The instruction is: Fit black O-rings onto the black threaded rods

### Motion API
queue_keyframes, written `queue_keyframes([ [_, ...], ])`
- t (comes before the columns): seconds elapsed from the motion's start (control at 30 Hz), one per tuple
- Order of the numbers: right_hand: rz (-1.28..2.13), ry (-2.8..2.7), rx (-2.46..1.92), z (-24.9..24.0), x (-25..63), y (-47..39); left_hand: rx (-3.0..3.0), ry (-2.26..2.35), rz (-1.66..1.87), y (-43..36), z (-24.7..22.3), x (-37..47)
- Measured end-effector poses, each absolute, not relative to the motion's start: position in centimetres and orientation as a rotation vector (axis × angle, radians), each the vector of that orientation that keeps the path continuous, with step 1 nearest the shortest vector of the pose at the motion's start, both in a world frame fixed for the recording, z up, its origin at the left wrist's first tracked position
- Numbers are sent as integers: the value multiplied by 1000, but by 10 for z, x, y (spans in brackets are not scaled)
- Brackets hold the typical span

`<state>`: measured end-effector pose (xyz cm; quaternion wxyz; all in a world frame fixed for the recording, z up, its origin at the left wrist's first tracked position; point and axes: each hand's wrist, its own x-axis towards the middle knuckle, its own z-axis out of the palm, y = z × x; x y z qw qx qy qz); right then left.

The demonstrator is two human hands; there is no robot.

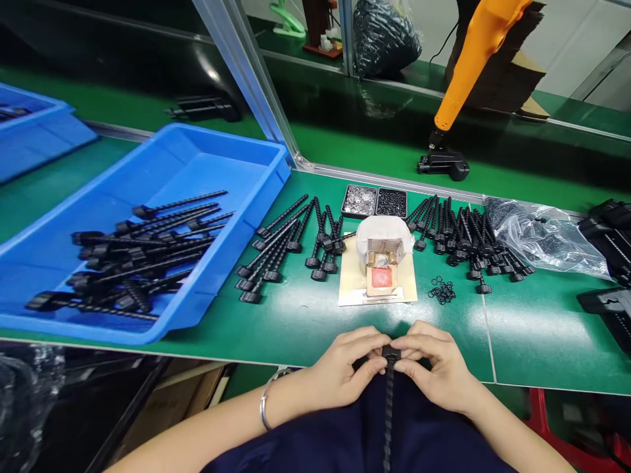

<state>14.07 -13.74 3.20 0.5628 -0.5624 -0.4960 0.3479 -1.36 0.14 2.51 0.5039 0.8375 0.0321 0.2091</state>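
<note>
At the table's front edge, my left hand (349, 364) and my right hand (434, 363) both pinch the square head of a black threaded rod (389, 407). Its shaft hangs down toward my lap. Whether a small part sits between the fingertips cannot be made out. Just beyond my hands stands a white fixture (382, 230) with a red pad (381, 277), on a yellowish board (352, 289). Right of it lies a small heap of black rings (442, 291). More black threaded rods lie in a left group (276, 253) and a right group (463, 236).
A blue bin (197, 309) with many similar rods fills the left. Behind the fixture sit a tray of silver pieces (359, 200) and a tray of black bits (392, 202). A plastic bag (547, 240) lies right. Across the metal rail, an orange screwdriver (463, 72) points down at a black part (444, 164).
</note>
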Motion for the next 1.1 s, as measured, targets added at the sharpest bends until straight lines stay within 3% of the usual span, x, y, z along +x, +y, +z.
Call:
queue_keyframes([
  [0.2, 318, -1496, -1362, 29, 138, -135, 2026, 73, 468, 0, 29, -11],
  [0.37, 236, -1617, -1308, 25, 139, -136, 2152, 36, 423, 7, 42, -12],
  [0.47, 134, -1414, -1419, 31, 148, -137, 2428, 162, 756, 30, 59, -12],
  [0.57, -99, -1149, -1609, 37, 169, -138, 2684, 569, 1088, 70, 73, -5],
  [0.67, -250, -897, -1824, 43, 201, -139, 2883, 836, 806, 108, 70, 6],
  [0.8, -443, -705, -2065, 56, 241, -134, 2837, 804, 499, 131, 46, 19],
  [1.1, -377, -765, -2395, 73, 285, -85, 2568, 956, 862, 120, 51, 2],
])
